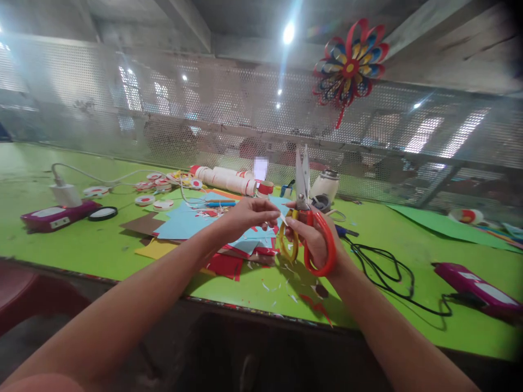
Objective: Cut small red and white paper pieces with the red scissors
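My right hand grips a pair of scissors with one red and one yellow handle loop, blades pointing up and slightly apart. My left hand pinches a tiny white paper scrap right beside the scissor handles. Both hands hover over a pile of coloured paper sheets, light blue, brown, yellow and red, lying on the green table. Small paper cuttings are scattered under my hands.
A magenta device with a white charger sits at the left, another magenta device with a black cable at the right. Round paper discs, white rolls, a white jar, green sheets. A paper flower hangs on the mesh wall.
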The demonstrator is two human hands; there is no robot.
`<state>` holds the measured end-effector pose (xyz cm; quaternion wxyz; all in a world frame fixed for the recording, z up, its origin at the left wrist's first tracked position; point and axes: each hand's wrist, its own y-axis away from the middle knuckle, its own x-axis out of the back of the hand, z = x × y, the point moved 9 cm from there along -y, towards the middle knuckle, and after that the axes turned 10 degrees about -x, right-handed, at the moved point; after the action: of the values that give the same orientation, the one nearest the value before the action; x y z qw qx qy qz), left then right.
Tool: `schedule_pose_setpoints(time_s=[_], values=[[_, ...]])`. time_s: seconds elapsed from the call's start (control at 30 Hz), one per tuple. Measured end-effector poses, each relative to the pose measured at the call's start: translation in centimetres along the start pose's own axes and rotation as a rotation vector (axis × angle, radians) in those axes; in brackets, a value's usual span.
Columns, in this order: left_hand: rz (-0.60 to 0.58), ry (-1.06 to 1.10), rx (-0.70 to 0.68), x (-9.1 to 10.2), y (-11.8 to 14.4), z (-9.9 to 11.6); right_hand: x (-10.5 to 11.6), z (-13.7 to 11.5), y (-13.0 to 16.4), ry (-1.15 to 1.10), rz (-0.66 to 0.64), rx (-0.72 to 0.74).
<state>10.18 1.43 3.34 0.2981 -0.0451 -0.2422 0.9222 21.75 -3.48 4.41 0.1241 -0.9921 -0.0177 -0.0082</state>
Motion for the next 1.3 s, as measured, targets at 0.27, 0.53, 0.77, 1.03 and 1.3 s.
schedule_pose_setpoints(time_s=[0.27,0.53,0.77,1.03,1.3], values=[[-0.011,0.063,0.047,-0.7,0.2,-0.6,-0.4,-1.9,0.9,0.367,0.093,0.277],[0.026,0.138,0.065,-0.8,0.2,-1.0,-0.3,-1.8,1.1,0.417,0.151,0.345],[0.051,0.125,0.097,-0.9,0.5,-0.9,-0.3,-1.2,0.9,0.514,0.175,0.383],[0.221,0.217,0.076,1.1,0.4,-0.9,0.3,0.1,0.1,0.476,0.223,0.208],[0.567,0.221,-0.064,5.8,0.6,1.2,-0.2,-0.7,-0.4,0.595,0.082,0.098]])
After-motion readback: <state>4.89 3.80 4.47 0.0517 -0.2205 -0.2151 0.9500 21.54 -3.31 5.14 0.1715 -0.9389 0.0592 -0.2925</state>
